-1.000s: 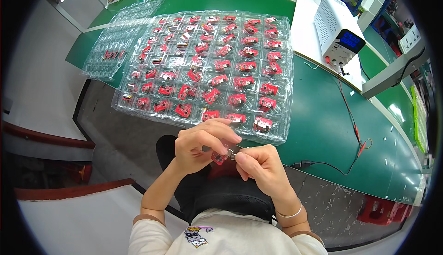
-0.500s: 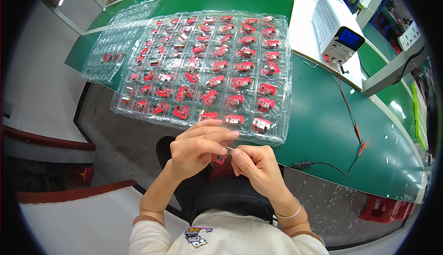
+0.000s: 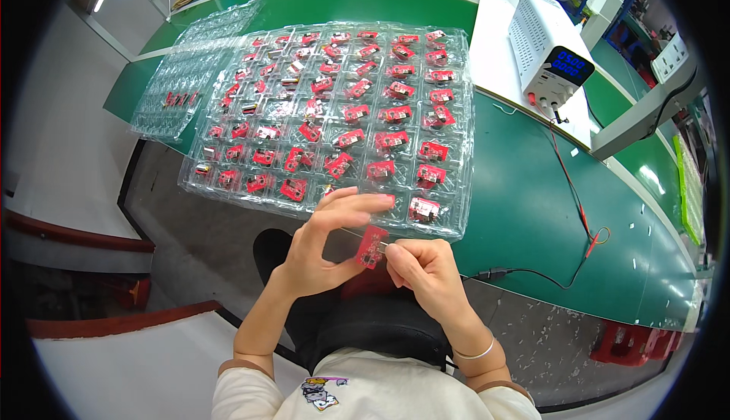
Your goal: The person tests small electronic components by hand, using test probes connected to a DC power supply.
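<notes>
A small red circuit board is tilted up in front of me, just off the near edge of the tray. Thumb and fingers of my right hand pinch the thin metal prongs on its right side. My left hand is spread around the board's other side, its fingers apart and raised. Its thumb tip is close to the board's lower left edge; I cannot tell whether they touch. Beyond my hands lies a clear plastic tray of compartments, many holding similar red boards.
Another clear tray with a few red pieces lies at the far left. A white power supply with a lit display stands on a white sheet at the back right. Red and black leads run to a black connector by the bench edge.
My left fingers have lifted off the circuit board and opened. The board now shows more fully, held by my right hand, which has hardly moved.
</notes>
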Tool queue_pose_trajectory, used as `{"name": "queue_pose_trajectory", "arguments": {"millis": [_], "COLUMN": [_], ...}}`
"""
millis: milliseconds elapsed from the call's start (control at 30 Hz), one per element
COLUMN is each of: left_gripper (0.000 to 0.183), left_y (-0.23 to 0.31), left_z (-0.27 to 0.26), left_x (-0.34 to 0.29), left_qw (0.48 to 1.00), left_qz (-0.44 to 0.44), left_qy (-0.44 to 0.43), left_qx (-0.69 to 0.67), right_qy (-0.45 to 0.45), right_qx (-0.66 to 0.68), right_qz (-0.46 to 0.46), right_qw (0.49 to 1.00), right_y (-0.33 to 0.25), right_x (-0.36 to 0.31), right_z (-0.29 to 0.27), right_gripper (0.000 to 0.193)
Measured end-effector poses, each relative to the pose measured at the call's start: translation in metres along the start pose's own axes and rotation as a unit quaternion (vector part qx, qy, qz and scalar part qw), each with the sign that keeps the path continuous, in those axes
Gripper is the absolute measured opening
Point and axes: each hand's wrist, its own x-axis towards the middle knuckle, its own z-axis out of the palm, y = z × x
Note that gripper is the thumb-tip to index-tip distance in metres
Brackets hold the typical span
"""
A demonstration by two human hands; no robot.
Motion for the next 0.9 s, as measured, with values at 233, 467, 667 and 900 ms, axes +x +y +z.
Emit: {"name": "queue_pose_trajectory", "arguments": {"millis": [233, 467, 667, 900], "left_gripper": [0.048, 0.045, 0.045, 0.044], "left_y": [0.006, 0.005, 0.004, 0.002], "left_z": [-0.013, -0.006, -0.003, 0.003], "left_x": [0.009, 0.009, 0.011, 0.014], "left_qw": [0.989, 0.987, 0.988, 0.989], "left_qz": [0.016, 0.02, 0.012, 0.011], "left_qy": [-0.07, -0.059, -0.06, -0.053], "left_qx": [0.129, 0.148, 0.145, 0.14], "right_qy": [0.007, 0.062, 0.104, 0.12], "right_qx": [-0.101, -0.268, -0.362, -0.381], "right_qz": [-0.038, -0.15, -0.186, -0.19], "right_qw": [0.994, 0.95, 0.907, 0.897], "right_y": [-0.008, -0.011, -0.013, -0.014], "right_x": [-0.002, -0.007, -0.007, -0.007], "right_z": [-0.005, -0.003, 0.001, -0.002], "right_gripper": [0.027, 0.02, 0.025, 0.025]}}
